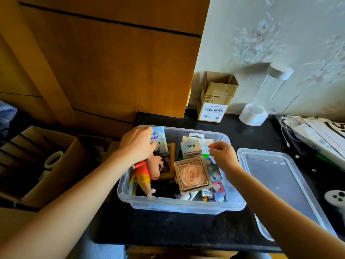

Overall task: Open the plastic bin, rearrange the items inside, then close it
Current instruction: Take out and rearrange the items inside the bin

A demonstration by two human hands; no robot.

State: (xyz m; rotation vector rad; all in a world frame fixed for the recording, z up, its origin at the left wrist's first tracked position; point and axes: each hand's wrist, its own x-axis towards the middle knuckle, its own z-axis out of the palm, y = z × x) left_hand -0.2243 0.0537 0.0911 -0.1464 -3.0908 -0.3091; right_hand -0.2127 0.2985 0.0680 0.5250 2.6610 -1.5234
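Observation:
The clear plastic bin [179, 204] stands open on the black table, and its clear lid [280, 186] lies flat to its right. Inside are a cartoon boy figure [147, 174] in a red shirt, a square box with a rose [191, 174], a white box marked Q88 [190, 148], a wooden frame [170, 152] and several small cards. My left hand [137, 144] grips a light blue packet [158, 141] at the bin's back left corner. My right hand [223, 156] hovers over the bin's right side with fingers curled; what they pinch is unclear.
A small cardboard box [216, 98] and a white tape roll [253, 114] stand at the back by the wall. White cables and papers [315, 131] lie at the right. An open cardboard carton [46, 161] sits to the left of the table. A white controller [335, 198] lies at the right edge.

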